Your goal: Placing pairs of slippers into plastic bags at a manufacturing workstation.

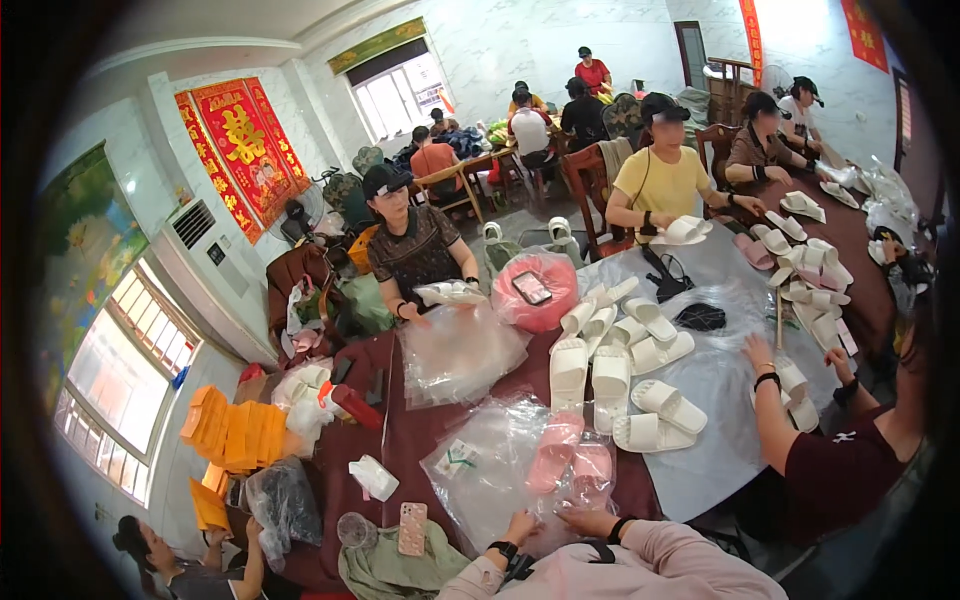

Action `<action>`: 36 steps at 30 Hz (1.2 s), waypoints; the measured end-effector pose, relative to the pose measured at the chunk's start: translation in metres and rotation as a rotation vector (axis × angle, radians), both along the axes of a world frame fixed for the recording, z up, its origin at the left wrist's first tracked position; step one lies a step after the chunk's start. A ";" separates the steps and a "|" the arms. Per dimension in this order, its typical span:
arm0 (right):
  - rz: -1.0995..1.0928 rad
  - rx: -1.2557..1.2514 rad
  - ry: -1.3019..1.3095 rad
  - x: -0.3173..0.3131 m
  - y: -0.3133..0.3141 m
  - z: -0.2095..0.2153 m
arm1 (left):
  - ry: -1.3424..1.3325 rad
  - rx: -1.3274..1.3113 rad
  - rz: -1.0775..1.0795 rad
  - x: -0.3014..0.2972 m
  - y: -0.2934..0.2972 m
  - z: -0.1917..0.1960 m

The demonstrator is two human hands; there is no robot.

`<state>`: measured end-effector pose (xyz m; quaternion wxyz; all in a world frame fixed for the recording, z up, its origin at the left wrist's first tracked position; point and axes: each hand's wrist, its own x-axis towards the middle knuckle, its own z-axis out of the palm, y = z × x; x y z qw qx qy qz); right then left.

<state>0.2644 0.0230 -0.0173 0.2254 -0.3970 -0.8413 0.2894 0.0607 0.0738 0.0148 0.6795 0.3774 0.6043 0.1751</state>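
At the table's near edge, my left hand (520,527) pinches the near end of a clear plastic bag (545,518). Beside it, my right hand (587,521) has its fingers closed on the same plastic. A pink slipper (592,468) lies under the clear film just beyond my right hand. Its partner, another pink slipper (553,452), lies to the left; whether it is fully inside the bag, I cannot tell. More flat clear bags (465,485) are spread out left of my hands.
White slippers (610,385) are heaped beyond the pink pair. A phone (412,528) rests on green cloth (390,565) at left, near a tissue pack (373,478). Orange packets (245,432) are stacked farther left. Co-workers sit around the table; one (425,240) handles white slippers across from me.
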 end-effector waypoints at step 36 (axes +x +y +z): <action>-0.293 0.003 -0.455 0.036 -0.022 0.032 | 0.235 -0.115 -0.486 0.014 -0.021 0.011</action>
